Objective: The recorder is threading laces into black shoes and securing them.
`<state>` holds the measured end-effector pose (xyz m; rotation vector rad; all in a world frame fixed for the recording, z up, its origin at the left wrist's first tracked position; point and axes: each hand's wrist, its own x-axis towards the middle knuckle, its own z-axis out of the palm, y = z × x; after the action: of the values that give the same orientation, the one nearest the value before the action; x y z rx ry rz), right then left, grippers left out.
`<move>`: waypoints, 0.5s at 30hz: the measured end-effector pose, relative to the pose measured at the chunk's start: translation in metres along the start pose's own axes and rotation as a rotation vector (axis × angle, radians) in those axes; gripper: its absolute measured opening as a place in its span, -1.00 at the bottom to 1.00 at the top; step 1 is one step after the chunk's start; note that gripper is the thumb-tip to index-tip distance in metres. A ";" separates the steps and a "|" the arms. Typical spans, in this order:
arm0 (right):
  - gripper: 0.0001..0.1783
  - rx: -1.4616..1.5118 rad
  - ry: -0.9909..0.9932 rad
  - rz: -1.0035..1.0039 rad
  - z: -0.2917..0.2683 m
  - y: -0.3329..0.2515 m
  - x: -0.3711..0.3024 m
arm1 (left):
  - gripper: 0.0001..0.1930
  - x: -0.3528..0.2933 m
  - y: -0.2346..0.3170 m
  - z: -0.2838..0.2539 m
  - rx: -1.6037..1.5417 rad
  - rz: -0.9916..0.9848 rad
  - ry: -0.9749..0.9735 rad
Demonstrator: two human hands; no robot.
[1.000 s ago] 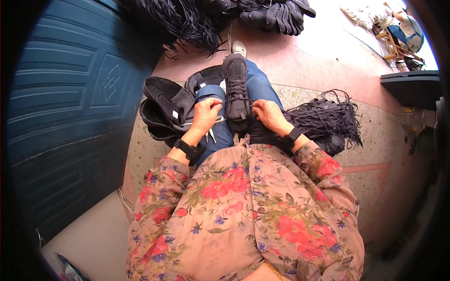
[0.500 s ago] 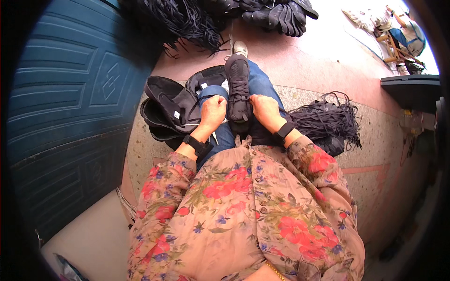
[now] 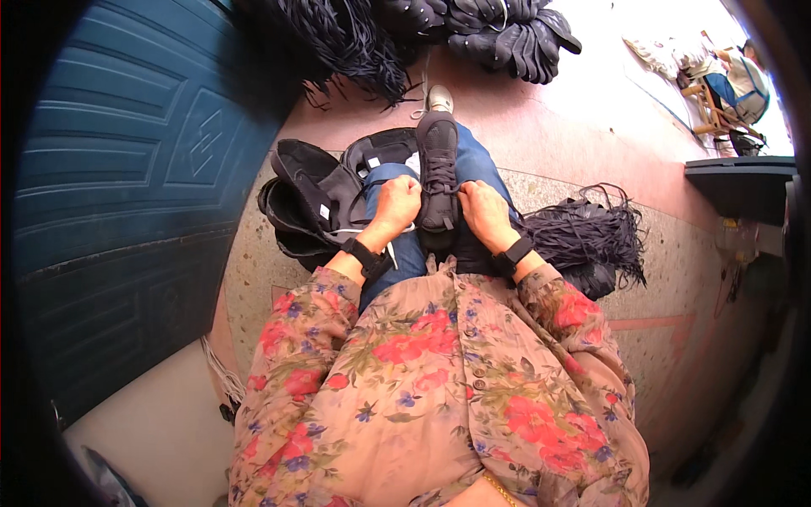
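Observation:
A black lace-up shoe (image 3: 438, 142) rests lengthwise on my legs, its toe pointing away from me and its laces threaded across the front. To its left is my left hand (image 3: 399, 204), closed in a fist-like pinch at the lace side. My right hand (image 3: 484, 211) is closed on the other side, with a dark shoelace (image 3: 457, 188) running from the shoe to its fingertips. The lace end at the left hand is mostly hidden by the fingers.
Left of my legs lie black shoe uppers (image 3: 308, 198). A bundle of black laces (image 3: 587, 237) sits on the floor at right. Stacked black shoe parts (image 3: 515, 42) and more laces (image 3: 342, 42) are at the far side. A blue panelled door (image 3: 135, 169) stands left.
The whole view has shifted slightly, so things sit a little lower and further right. Both hands stay closed beside the shoe, in nearly the same pose.

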<state>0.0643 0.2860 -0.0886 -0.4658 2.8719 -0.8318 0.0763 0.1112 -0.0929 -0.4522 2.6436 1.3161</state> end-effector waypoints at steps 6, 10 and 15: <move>-0.81 -0.037 -0.014 -0.070 -0.001 0.006 0.000 | -0.83 -0.009 0.013 0.003 0.200 0.165 0.074; -0.76 0.040 -0.043 -0.079 -0.009 0.001 -0.005 | -0.81 -0.024 0.018 0.002 0.530 0.358 0.193; -0.78 0.048 -0.069 -0.101 -0.009 0.007 0.000 | -0.80 -0.030 0.020 -0.001 0.562 0.327 0.111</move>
<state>0.0611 0.2959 -0.0851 -0.6265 2.7785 -0.8792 0.0983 0.1279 -0.0693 -0.0113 3.1003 0.5547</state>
